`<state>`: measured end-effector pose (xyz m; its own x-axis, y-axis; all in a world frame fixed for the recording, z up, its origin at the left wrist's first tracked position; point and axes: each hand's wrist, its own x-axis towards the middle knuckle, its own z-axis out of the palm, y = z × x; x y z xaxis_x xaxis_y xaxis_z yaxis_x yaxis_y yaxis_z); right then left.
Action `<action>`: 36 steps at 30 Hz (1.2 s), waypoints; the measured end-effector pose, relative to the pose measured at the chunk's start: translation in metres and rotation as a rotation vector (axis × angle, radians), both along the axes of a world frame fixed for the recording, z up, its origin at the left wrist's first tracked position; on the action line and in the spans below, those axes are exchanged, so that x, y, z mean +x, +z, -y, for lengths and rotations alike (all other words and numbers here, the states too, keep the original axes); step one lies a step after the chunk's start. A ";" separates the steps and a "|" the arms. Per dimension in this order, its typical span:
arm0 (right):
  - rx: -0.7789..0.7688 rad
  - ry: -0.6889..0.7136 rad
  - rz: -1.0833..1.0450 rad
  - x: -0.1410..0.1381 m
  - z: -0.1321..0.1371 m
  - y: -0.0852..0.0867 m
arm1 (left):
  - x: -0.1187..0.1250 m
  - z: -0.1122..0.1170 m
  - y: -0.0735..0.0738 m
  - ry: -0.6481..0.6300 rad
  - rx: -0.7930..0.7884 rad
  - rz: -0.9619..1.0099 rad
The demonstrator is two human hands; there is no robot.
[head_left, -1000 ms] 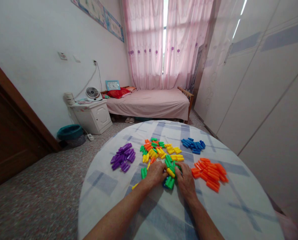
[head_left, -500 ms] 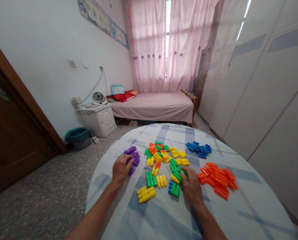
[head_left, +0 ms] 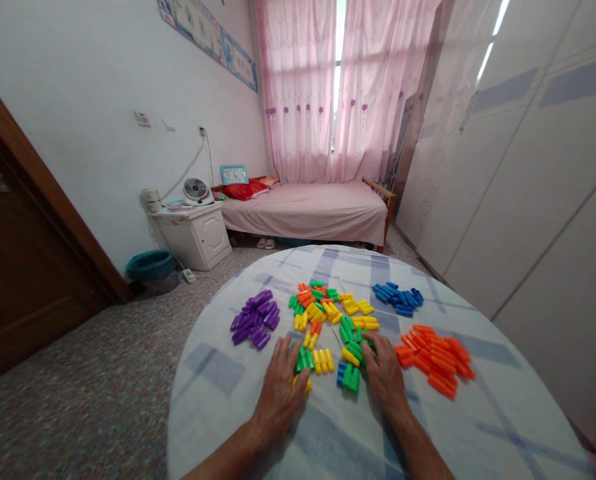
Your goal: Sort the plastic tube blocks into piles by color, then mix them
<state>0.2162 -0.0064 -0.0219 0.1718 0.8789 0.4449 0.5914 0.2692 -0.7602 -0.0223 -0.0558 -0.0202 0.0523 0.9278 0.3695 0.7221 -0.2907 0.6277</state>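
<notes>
My left hand (head_left: 282, 381) lies over the near-left blocks, fingers stretched forward and thumb apart. It partly covers a green toy block (head_left: 305, 358) and a yellow block (head_left: 307, 384). Beside these is another yellow block (head_left: 323, 361) with rounded prongs. My right hand (head_left: 385, 370) rests on the table, its slightly bent, spread fingertips touching the edge of a group of green blocks (head_left: 354, 349); whether it grips one is hidden. Just left of its thumb sits a joined green and blue block (head_left: 350, 379). Purple blocks (head_left: 255, 318) form a pile beyond my left hand.
Orange blocks (head_left: 438, 360) are piled to the right, blue blocks (head_left: 398, 298) at the far right. Mixed orange, green and yellow blocks (head_left: 315, 300) lie mid-table. The round table (head_left: 213, 413) has a checked cloth. Beyond stand a bed (head_left: 308, 210) and a nightstand (head_left: 203, 237).
My left hand has left the purple blocks and moved right and nearer, over the green and yellow ones. The purple pile now shows in full. My right hand stays put.
</notes>
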 end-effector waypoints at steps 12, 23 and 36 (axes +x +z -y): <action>-0.024 0.005 -0.012 -0.001 0.005 0.005 | 0.048 -0.069 0.025 0.090 0.038 0.172; -0.079 -0.036 -0.007 -0.006 0.012 0.013 | 0.036 -0.136 0.004 0.167 0.066 0.254; -0.078 0.085 0.150 -0.031 0.022 0.005 | 0.033 -0.141 0.010 0.128 -0.026 0.546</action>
